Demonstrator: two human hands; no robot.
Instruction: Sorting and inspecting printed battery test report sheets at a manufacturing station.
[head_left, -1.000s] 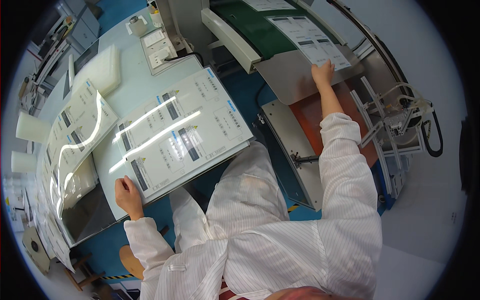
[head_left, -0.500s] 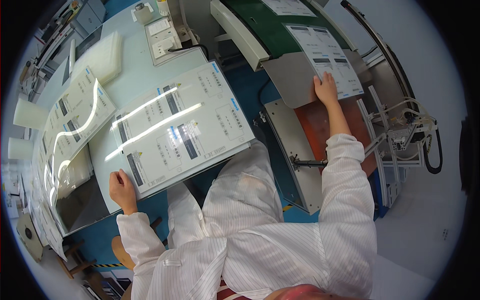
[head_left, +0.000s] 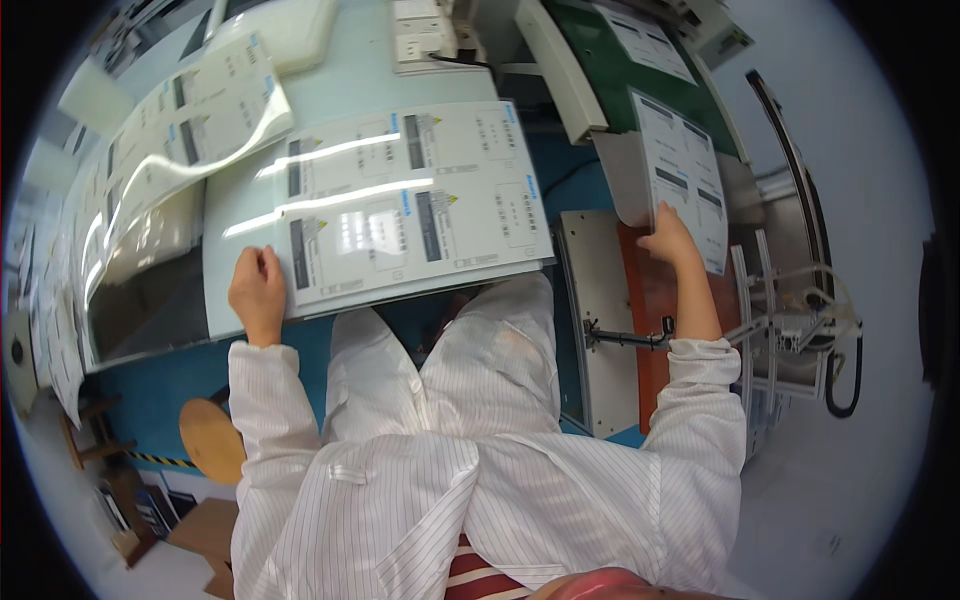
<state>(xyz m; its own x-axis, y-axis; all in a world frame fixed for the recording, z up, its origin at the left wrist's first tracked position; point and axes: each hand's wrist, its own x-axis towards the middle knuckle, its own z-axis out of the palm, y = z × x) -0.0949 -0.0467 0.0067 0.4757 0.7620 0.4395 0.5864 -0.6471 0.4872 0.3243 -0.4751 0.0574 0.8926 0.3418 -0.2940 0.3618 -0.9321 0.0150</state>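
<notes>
My right hand (head_left: 672, 238) is at the left edge of a printed sheet (head_left: 688, 172), thumb and fingers closed on that edge. The sheet is white with dark blocks of print and lies at the end of a green conveyor belt (head_left: 590, 75), over a grey metal plate (head_left: 622, 178). My left hand (head_left: 258, 292) rests on the pale worktable, its fingers curled in with nothing showing in them. Right beside it lies a stack of glossy printed sheets (head_left: 462, 232), whose front edge faces my lap.
Farther left, curved glossy printed sheets (head_left: 215, 120) lean over a clear-wrapped pile (head_left: 150, 235). Another printed sheet (head_left: 648, 42) lies farther up the belt. An orange-red surface (head_left: 650, 310) and a metal frame with hoses (head_left: 790, 325) stand at the right. A round wooden stool (head_left: 212, 440) is at lower left.
The view has shifted. My right hand has moved from on top of the sheet's near end to its left edge, and its fingers have closed there. My left hand stays curled by the stack.
</notes>
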